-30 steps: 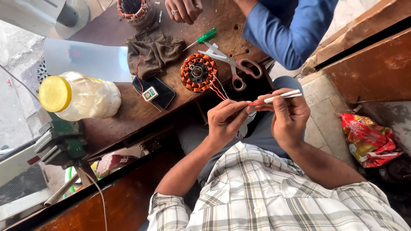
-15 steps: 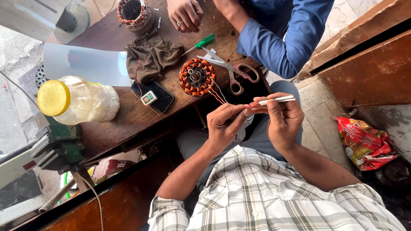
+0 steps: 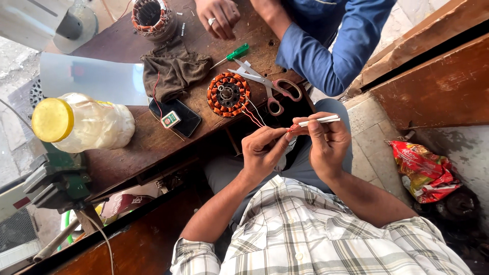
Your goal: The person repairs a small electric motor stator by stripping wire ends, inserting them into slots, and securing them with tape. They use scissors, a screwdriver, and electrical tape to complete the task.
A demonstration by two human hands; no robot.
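We see a worn brown wooden workbench (image 3: 153, 147) beside a tiled floor (image 3: 367, 137), viewed from above. Our left hand (image 3: 262, 153) pinches the red wires (image 3: 253, 118) leading from the copper-wound stator (image 3: 228, 94) on the bench; our right hand (image 3: 328, 145) grips thin white sleeves (image 3: 320, 120) at the wire ends, held just off the bench edge. Scissors (image 3: 270, 89), a green screwdriver (image 3: 232, 54), a dark cloth (image 3: 173, 69), a phone (image 3: 175, 117) and a yellow-lidded jar (image 3: 81, 124) lie around. A co-worker's blue sleeve (image 3: 326, 46) rests opposite.
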